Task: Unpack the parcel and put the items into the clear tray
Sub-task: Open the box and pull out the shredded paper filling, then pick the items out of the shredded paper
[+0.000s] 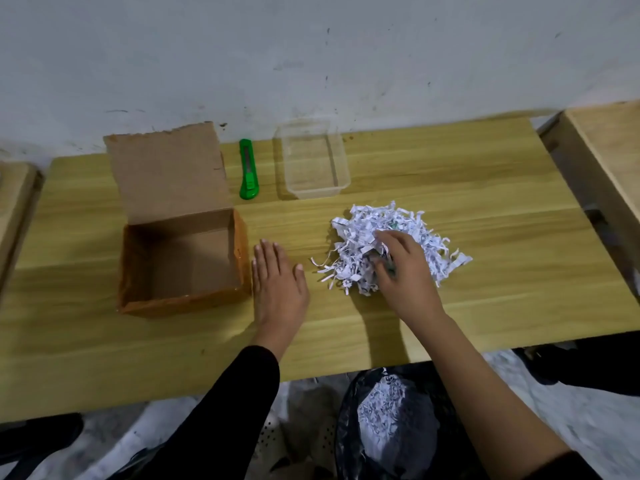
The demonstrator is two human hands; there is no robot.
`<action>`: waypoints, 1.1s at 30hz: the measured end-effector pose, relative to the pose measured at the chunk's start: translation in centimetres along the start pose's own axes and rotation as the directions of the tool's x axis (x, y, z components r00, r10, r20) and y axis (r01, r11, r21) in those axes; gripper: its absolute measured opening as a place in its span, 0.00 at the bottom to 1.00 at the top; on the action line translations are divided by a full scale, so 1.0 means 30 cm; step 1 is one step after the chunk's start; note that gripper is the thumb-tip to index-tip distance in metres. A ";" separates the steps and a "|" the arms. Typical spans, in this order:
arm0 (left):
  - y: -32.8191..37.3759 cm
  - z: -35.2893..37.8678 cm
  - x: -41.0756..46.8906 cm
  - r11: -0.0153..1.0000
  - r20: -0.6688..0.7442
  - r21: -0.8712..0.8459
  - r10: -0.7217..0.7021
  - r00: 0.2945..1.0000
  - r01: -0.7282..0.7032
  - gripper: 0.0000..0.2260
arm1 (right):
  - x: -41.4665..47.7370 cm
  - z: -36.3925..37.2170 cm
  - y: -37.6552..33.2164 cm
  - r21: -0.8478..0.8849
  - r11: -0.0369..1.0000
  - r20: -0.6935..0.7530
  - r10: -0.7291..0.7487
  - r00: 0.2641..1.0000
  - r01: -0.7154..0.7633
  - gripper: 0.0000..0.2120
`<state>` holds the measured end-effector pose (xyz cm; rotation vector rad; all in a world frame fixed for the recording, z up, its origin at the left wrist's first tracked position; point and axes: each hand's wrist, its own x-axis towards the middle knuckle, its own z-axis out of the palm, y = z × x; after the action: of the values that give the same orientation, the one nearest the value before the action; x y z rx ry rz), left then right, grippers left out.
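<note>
1 brown box (183, 303), lid up, beside the left hand (277, 282), fingers flat together; right hand (405, 271) fingers curl, gripping 1 white shredded paper heap (360, 230); beyond them 1 clear tray (341, 161), 1 green knife (248, 171).

A green utility knife (248, 169) lies flat near the far edge of the light wooden tabletop (485, 209), its length pointing toward the scuffed grey-white wall (311, 46). A left side table (14, 202) and a right side table (602, 150) stand just beside the tabletop's ends. Under the near edge, a bin lined with a black bag (349, 427) holds white paper shreds (384, 407).
</note>
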<state>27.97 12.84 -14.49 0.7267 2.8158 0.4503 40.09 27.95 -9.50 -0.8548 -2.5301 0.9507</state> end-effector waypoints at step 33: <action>0.261 -0.026 0.235 0.752 0.183 -0.488 0.584 0.791 -0.443 0.19 | 0.083 -0.186 0.197 -0.142 0.978 -0.139 0.131 0.982 -0.150 0.15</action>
<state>25.11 22.68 -11.90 1.3426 2.0598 0.9017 43.28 35.82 -9.22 -1.1165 -2.4812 0.7222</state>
